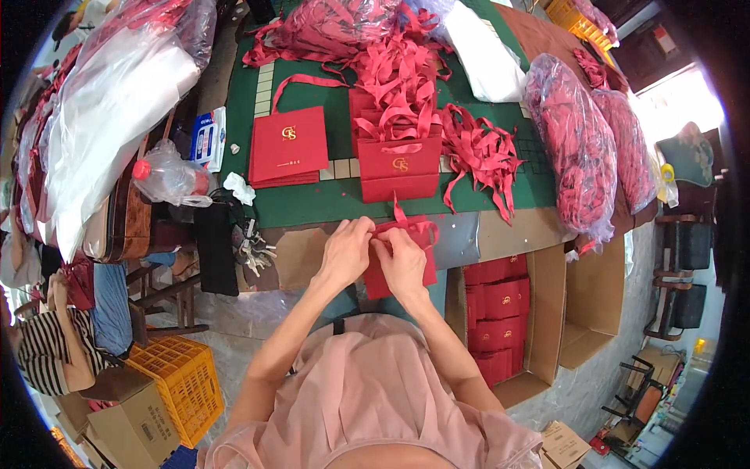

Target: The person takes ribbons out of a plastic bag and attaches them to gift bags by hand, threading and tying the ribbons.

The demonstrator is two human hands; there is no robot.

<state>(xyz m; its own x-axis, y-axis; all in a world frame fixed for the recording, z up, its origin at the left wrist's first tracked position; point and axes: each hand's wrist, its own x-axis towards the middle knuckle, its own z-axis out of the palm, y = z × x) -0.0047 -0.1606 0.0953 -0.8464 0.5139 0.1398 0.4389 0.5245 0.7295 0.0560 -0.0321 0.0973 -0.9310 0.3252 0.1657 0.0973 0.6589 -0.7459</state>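
A small red gift bag (378, 281) hangs at the table's near edge, held between my two hands. My left hand (345, 248) pinches at the bag's top left with its fingers closed. Close beside it, my right hand (403, 264) is closed on the upper edge, thumb and fingers bent together. A red ribbon (400, 213) sticks up behind my fingers, and a loop of it shows at the right. My fingertips partly hide where the ribbon meets the bag. Just beyond lie a row of red bags with ribbon handles (400, 173) and a pile of loose red ribbons (480, 152).
Flat red bags (289, 144) are stacked on the green table mat (312, 207). A plastic-wrapped red bundle (574, 148) lies at the right. Below, a cardboard box (547, 313) holds several red bags. Keys (256, 252) hang at the left edge. Another person (58, 344) sits at far left.
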